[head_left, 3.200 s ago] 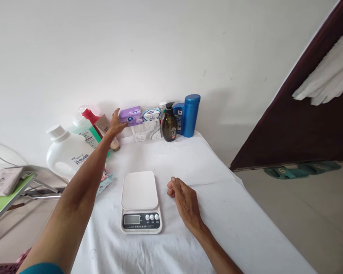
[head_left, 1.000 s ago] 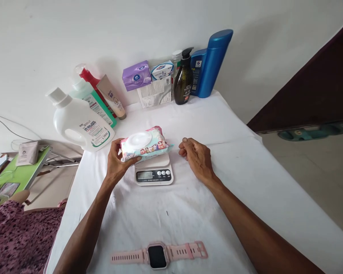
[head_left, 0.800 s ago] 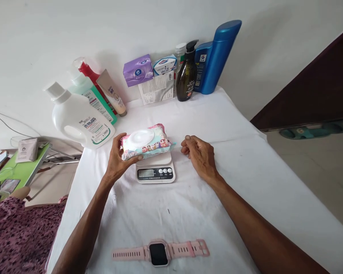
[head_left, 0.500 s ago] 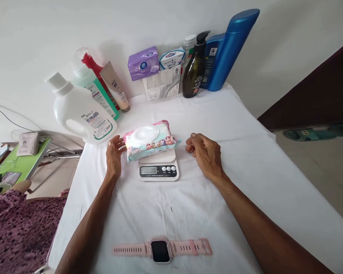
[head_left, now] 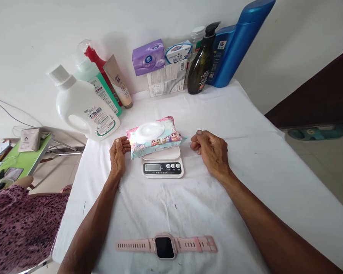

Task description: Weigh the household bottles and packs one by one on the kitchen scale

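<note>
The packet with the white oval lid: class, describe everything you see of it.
The packet looks like soft plastic, pink and turquoise, with cartoon figures along its front. Its lid is shut. It lies lid up across the white scale, skewed, left end overhanging. The open left grip is beside that end; contact is unclear.
</note>
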Action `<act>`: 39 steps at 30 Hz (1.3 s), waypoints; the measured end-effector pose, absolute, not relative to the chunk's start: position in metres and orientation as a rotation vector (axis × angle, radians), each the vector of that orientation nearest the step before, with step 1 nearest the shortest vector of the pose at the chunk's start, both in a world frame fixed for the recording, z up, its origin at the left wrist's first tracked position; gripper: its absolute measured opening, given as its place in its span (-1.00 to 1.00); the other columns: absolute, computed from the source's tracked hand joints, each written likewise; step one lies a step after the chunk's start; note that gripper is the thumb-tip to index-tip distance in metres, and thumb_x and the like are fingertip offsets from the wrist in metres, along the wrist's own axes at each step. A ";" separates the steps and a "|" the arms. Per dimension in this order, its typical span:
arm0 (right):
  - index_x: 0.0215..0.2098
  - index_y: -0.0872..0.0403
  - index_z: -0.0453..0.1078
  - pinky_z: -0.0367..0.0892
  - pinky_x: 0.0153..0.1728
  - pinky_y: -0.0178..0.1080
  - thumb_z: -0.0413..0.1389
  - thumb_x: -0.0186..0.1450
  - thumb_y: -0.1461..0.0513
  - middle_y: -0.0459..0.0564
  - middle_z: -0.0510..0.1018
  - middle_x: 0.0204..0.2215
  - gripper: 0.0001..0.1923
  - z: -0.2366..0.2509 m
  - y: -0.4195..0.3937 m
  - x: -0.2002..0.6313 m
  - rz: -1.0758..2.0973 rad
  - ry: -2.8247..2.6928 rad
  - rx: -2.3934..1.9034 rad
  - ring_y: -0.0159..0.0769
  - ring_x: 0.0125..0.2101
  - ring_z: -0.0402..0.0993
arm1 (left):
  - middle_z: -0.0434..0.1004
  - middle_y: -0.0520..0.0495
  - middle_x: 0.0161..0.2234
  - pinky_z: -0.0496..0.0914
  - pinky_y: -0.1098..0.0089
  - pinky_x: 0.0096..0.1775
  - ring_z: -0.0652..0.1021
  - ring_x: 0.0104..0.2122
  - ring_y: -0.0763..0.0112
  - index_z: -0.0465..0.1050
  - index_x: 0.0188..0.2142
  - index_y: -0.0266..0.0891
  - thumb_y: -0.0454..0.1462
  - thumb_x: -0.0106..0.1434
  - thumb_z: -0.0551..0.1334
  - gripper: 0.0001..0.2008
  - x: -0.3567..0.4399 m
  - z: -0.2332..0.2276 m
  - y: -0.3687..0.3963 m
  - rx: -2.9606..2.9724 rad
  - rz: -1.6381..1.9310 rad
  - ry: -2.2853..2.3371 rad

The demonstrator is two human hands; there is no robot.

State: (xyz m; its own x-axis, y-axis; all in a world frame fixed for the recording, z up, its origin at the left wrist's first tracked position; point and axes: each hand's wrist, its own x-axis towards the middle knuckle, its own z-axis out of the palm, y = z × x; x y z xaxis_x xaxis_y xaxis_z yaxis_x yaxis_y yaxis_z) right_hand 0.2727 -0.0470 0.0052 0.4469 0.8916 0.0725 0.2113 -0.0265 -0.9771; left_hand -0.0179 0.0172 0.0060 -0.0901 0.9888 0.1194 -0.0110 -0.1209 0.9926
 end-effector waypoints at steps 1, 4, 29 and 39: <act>-0.43 0.02 0.44 0.33 -0.47 -0.25 0.01 0.40 -0.29 -0.04 0.52 -0.57 -0.38 0.005 -0.047 0.272 0.725 -1.009 -1.530 -0.30 -0.55 0.38 | 0.62 -0.18 -0.27 0.52 0.25 -0.25 0.64 -0.30 0.26 0.56 -0.10 -0.26 0.26 0.37 0.18 -0.38 -0.018 0.006 0.017 1.243 1.373 1.205; -0.43 0.02 0.44 0.32 -0.48 -0.26 0.02 0.40 -0.28 -0.05 0.51 -0.58 -0.39 0.005 -0.047 0.272 0.722 -1.012 -1.521 -0.31 -0.55 0.37 | 0.63 -0.17 -0.27 0.52 0.27 -0.27 0.64 -0.30 0.27 0.56 -0.10 -0.27 0.26 0.38 0.17 -0.38 -0.018 0.005 0.017 1.249 1.377 1.212; -0.42 0.04 0.43 0.28 -0.46 -0.26 0.03 0.40 -0.29 -0.07 0.49 -0.58 -0.38 -0.002 -0.046 0.271 0.756 -0.993 -1.476 -0.30 -0.52 0.38 | 0.05 -0.36 0.45 0.30 -0.23 0.31 0.21 0.42 -0.23 -0.06 0.51 0.01 0.19 0.01 0.52 0.23 -0.016 0.058 0.009 2.236 0.938 1.150; -0.46 0.02 0.37 0.26 -0.43 -0.24 -0.01 0.42 -0.29 -0.07 0.45 -0.59 -0.38 0.003 -0.045 0.274 0.778 -1.014 -1.420 -0.28 -0.53 0.35 | 0.52 -0.16 0.06 0.54 0.08 0.02 0.57 0.04 0.01 0.38 0.26 -0.10 -0.15 0.04 0.56 -0.19 0.001 0.085 0.024 2.452 0.692 1.276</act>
State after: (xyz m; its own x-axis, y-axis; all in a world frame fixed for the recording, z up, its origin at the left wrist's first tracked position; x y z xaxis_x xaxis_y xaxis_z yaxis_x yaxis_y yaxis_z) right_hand 0.2741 -0.0448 0.0025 0.4036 0.9098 0.0969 0.1421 0.0423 -0.9889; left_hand 0.0013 0.0239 0.0850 0.4920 0.8242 0.2803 0.6843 -0.5652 0.4607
